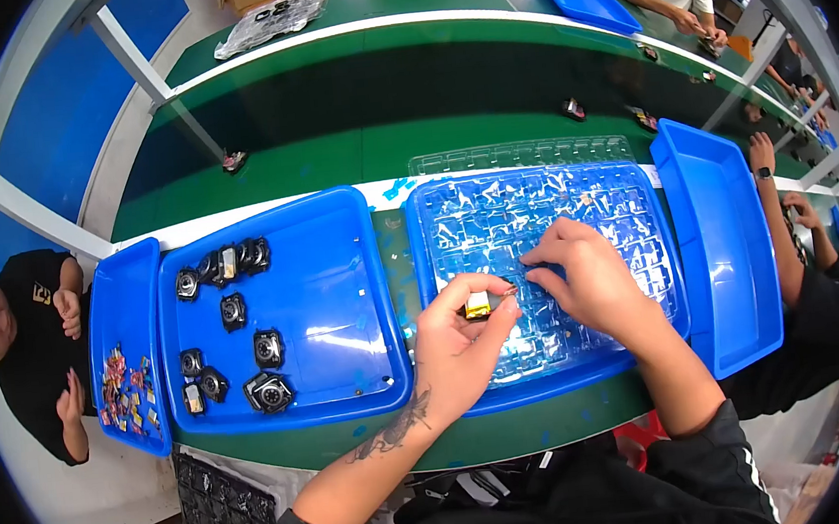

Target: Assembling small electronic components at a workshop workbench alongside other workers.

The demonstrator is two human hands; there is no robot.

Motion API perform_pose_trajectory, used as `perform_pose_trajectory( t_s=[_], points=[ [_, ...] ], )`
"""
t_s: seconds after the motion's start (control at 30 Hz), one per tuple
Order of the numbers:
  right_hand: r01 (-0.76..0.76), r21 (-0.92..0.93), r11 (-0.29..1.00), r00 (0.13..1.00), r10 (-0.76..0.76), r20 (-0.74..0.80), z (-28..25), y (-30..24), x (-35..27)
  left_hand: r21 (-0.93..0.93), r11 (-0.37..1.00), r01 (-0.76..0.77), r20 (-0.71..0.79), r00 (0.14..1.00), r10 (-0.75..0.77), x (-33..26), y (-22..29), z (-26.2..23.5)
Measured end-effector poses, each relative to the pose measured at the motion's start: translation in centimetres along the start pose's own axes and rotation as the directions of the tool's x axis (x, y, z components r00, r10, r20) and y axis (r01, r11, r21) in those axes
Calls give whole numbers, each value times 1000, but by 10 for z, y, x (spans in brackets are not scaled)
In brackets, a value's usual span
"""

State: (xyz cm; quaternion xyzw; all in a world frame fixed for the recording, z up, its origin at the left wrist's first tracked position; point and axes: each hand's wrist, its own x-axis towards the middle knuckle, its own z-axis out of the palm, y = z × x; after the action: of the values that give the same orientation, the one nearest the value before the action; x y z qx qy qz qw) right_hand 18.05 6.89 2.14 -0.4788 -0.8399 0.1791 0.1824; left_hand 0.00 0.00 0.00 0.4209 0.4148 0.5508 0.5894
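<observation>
My left hand (467,343) is closed around a small silver and yellow battery pack (478,305), with its thumb and forefinger pinched together at one end. To its right, my right hand (586,277) has its thumb and fingertips drawn close together. Whatever is between them, if anything, is too small to make out. Both hands are over a clear plastic blister tray (574,199) with many pockets, which lies in a blue tray (679,314). Small blue film scraps (396,189) are scattered around that tray's left edge.
On the left, a blue tray (334,309) holds several black camera-like units (267,348). Beyond it, a narrower blue tray (102,280) contains small battery packs (129,387). Another blue tray (732,245) stands at right. Behind runs a green conveyor (312,172) carrying a few units. Co-workers sit nearby.
</observation>
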Motion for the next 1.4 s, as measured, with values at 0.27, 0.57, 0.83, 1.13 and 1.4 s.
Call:
perform_pose_trajectory(
  t_s=[0.27,0.57,0.83,1.13,1.4],
  points=[
    [-72,171,983,987,46,154,-4,3,20,24,1000,-10,3,1000,10,3,-1,-6],
    [-85,-68,994,868,108,485,-18,10,58,114,992,-50,10,999,49,6,-6,0],
    [-229,167,959,783,80,616,-20,20,55,370,919,-136,9,990,142,9,-15,-4],
    [-273,222,936,858,132,496,-13,17,41,398,908,-127,7,991,135,6,-12,-2],
    [-252,295,922,934,153,322,-21,14,23,422,894,-153,25,987,157,6,-14,-3]
  ],
)
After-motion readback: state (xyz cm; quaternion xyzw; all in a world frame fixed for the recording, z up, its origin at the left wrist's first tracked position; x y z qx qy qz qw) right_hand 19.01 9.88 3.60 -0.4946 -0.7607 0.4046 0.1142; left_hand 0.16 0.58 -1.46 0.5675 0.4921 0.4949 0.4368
